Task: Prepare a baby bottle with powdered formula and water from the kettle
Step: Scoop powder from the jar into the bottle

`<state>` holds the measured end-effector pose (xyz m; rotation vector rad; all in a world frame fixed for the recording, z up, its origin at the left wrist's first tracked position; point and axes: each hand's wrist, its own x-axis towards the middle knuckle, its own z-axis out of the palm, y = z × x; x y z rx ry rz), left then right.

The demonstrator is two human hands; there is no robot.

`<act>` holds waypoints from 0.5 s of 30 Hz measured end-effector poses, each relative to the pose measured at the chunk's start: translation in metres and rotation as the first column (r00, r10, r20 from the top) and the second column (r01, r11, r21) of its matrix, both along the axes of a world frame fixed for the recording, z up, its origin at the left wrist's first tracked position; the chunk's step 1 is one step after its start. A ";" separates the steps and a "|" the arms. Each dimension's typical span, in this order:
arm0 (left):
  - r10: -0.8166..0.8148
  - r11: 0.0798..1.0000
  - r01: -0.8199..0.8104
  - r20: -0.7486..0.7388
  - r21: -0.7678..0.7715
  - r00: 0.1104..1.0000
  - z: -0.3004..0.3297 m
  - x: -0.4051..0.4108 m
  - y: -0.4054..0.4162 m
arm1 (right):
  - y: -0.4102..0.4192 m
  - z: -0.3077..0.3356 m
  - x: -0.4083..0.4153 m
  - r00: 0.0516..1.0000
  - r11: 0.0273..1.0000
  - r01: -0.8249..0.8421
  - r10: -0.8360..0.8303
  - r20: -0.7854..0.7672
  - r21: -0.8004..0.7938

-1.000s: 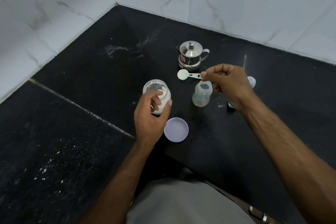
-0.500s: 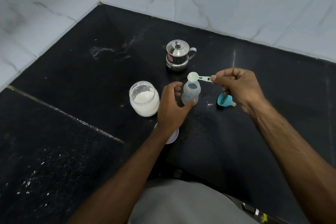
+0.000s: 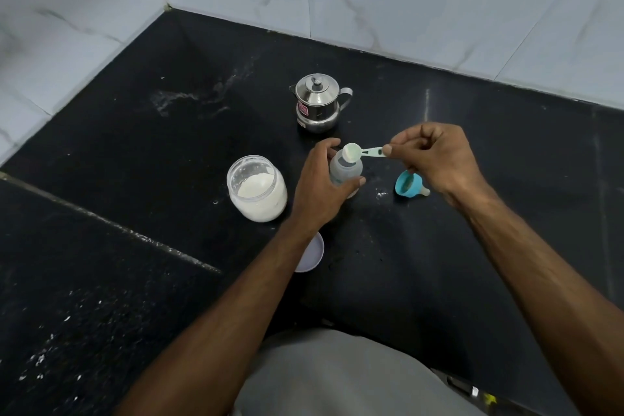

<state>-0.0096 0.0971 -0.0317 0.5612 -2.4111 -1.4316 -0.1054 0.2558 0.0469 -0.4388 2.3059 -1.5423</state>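
Note:
A small clear baby bottle (image 3: 347, 169) stands open on the black counter, and my left hand (image 3: 319, 187) grips its body. My right hand (image 3: 435, 159) pinches the handle of a pale green scoop (image 3: 361, 152), whose bowl holds white powder and tilts over the bottle's mouth. To the left stands an open glass jar of white formula powder (image 3: 257, 191). A small steel kettle (image 3: 317, 103) with its lid on sits behind the bottle. The bottle's blue teat cap (image 3: 410, 185) lies on its side to the right.
The jar's pale lilac lid (image 3: 312, 255) lies on the black counter (image 3: 169, 152), partly under my left forearm. Spilled powder specks dot the counter near the bottle and at the front left. White marble-look tiled walls (image 3: 405, 3) close off the back and left.
My left hand left the powder jar, moved right and took hold of the baby bottle. My right hand brought the scoop over the bottle's mouth and tilted it.

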 end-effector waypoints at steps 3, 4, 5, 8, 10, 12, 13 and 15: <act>-0.005 1.000 0.005 0.012 0.006 1.000 0.001 0.000 0.000 | -0.001 0.002 0.001 0.993 0.996 -0.039 0.047 -0.110 0.077; -0.006 1.000 0.006 0.014 0.006 1.000 0.001 0.000 0.000 | -0.002 0.002 0.002 0.986 0.993 -0.050 0.066 -0.154 0.105; -0.005 1.000 0.005 0.015 0.006 1.000 0.001 0.000 0.000 | -0.003 0.002 0.003 0.977 0.990 -0.058 0.083 -0.196 0.130; -0.006 1.000 0.005 0.028 0.015 1.000 0.002 0.000 0.000 | -0.004 0.002 0.006 0.938 0.981 -0.083 0.136 -0.319 0.173; -0.008 1.000 0.007 0.039 0.022 0.999 0.002 0.000 -0.001 | -0.005 0.003 0.009 0.903 0.973 -0.102 0.178 -0.391 0.208; -0.010 1.000 0.009 0.038 0.028 0.999 0.003 -0.001 -0.002 | -0.006 0.004 0.011 0.863 0.960 -0.124 0.230 -0.450 0.253; -0.010 1.000 0.009 0.037 0.030 0.999 0.004 -0.001 -0.002 | -0.008 0.005 0.012 0.840 0.952 -0.136 0.257 -0.478 0.274; -0.009 0.999 0.008 0.040 0.032 0.999 0.005 -0.001 -0.002 | -0.010 0.007 0.014 0.793 0.933 -0.156 0.314 -0.522 0.323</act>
